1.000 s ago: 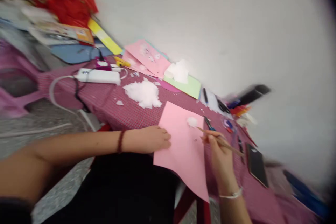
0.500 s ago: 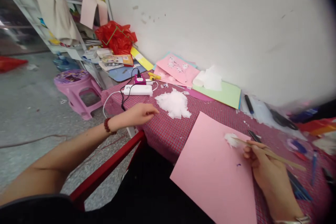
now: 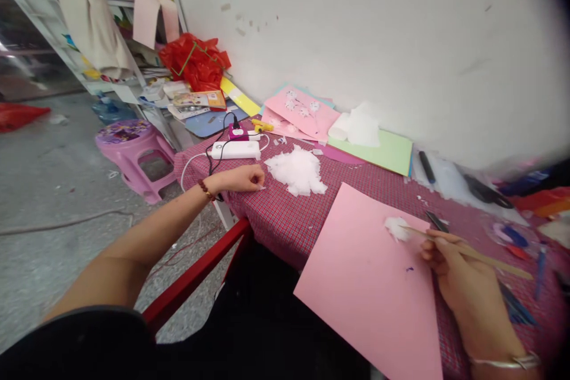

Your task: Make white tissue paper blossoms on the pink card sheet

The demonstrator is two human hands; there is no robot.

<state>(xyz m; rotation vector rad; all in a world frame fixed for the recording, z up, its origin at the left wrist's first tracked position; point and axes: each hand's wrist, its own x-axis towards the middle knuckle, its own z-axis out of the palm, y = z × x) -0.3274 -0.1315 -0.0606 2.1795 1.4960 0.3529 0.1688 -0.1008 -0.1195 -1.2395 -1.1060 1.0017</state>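
Observation:
My right hand (image 3: 458, 267) is closed round a thin wooden stick (image 3: 483, 255), its tip touching a fluffy white tuft (image 3: 398, 228) on a sheet of pink paper (image 3: 365, 279). Part of that hand rests over the sheet's right edge. A small dark purple mark (image 3: 409, 269) lies below the tuft. Over the left side of the table, my left hand (image 3: 243, 179) is closed in a pinch, with a small white paper piece (image 3: 260, 187) showing under the fingers. Just right of it is a pile of white paper pieces (image 3: 297, 171).
A white power strip (image 3: 236, 149) with cables lies behind my left hand. Along the wall are pink cards with white flowers (image 3: 303, 110), a tissue roll (image 3: 341, 127) and green paper (image 3: 383, 151). A black-handled tool (image 3: 426, 167) lies at right. A pink stool (image 3: 138, 154) stands left.
My left hand has closed its fingers and now shows a small white paper piece beneath them. My right hand keeps the stick's tip at the tuft. The view has shifted slightly.

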